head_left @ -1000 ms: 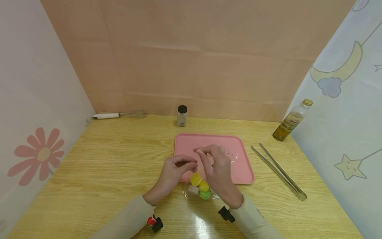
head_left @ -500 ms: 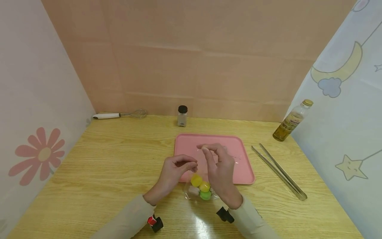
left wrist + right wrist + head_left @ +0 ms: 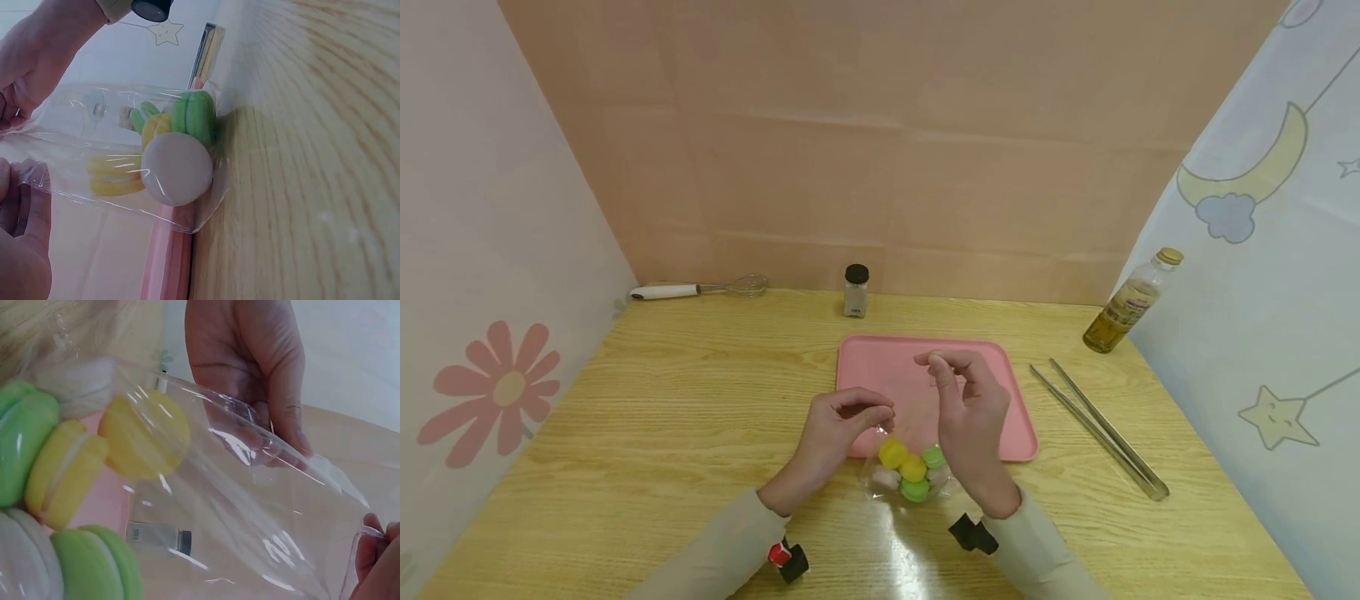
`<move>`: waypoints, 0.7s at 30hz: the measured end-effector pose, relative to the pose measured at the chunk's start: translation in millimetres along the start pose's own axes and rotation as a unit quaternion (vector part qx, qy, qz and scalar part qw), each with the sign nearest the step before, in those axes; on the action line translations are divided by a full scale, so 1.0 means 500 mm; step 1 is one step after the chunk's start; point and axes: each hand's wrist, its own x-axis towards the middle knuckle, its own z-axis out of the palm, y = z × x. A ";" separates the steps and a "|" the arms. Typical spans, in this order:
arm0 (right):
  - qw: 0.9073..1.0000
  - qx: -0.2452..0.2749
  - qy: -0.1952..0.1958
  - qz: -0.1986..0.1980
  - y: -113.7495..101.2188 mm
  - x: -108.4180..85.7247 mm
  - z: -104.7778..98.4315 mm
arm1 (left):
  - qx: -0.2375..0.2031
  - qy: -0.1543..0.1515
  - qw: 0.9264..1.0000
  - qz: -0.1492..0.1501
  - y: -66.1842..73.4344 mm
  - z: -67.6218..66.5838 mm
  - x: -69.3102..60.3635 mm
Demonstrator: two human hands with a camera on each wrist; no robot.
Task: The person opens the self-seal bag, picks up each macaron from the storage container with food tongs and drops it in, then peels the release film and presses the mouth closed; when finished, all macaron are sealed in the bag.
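Observation:
A clear plastic bag (image 3: 69, 178) hangs between my hands, with yellow macarons (image 3: 892, 454), green macarons (image 3: 914, 489) and pale macarons (image 3: 177, 169) at its bottom. My left hand (image 3: 837, 436) pinches one side of the bag's upper edge between thumb and fingers. On the other side, my right hand (image 3: 967, 421) pinches the edge, set a little higher and farther right. In the right wrist view the film stretches between my left hand (image 3: 250, 375) and my right hand (image 3: 381, 562). The bag's lower end is close to the table, before the pink tray (image 3: 872, 354).
Steel tongs (image 3: 1101, 433) lie right of the tray. A bottle of amber liquid (image 3: 1131, 304) leans at the back right. Behind the tray stands a small black-capped jar (image 3: 856, 292). A white-handled whisk (image 3: 696, 289) lies at the back left. Cloth walls enclose the wooden table (image 3: 700, 375).
My right hand has moved rightward and slightly up, away from the left, widening the span of the bag's edge. Another green macaron shows beside it. My left hand has stayed nearly still.

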 end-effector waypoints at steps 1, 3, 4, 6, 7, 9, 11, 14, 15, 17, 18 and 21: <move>1.000 0.001 0.003 0.002 -0.001 0.002 -0.002 | -0.001 -0.001 1.000 0.001 0.000 0.000 0.000; 1.000 0.010 0.007 0.008 -0.003 0.007 -0.006 | -0.001 -0.003 1.000 0.003 0.001 0.000 0.000; 1.000 0.012 0.009 0.009 -0.004 0.010 -0.008 | -0.002 -0.004 1.000 0.004 0.001 0.000 0.000; 1.000 0.020 0.013 0.011 -0.006 0.015 -0.011 | -0.003 -0.004 1.000 0.005 0.001 0.000 0.000; 0.999 0.025 0.015 0.013 -0.007 0.018 -0.013 | -0.004 -0.004 1.000 0.005 0.001 0.000 0.000; 0.999 0.031 0.020 0.017 -0.009 0.024 -0.017 | -0.005 -0.004 1.000 0.006 0.001 0.000 0.000; 0.999 0.033 0.025 0.020 -0.012 0.029 -0.020 | -0.008 -0.004 1.000 0.007 0.001 -0.001 0.000; 0.999 0.033 0.035 0.023 -0.015 0.036 -0.026 | -0.013 -0.006 1.000 0.009 0.001 -0.001 0.000; 0.998 0.032 0.038 0.023 -0.016 0.039 -0.028 | -0.015 -0.007 1.000 0.011 0.000 -0.001 0.000; 0.998 0.034 0.046 0.025 -0.018 0.045 -0.033 | -0.019 -0.008 1.000 0.011 -0.001 -0.001 0.000; 0.998 0.036 0.049 0.028 -0.019 0.047 -0.035 | -0.019 -0.008 1.000 0.011 -0.002 -0.001 -0.001; 0.997 0.036 0.057 0.035 -0.022 0.056 -0.043 | -0.021 -0.008 1.000 0.013 -0.005 -0.002 -0.001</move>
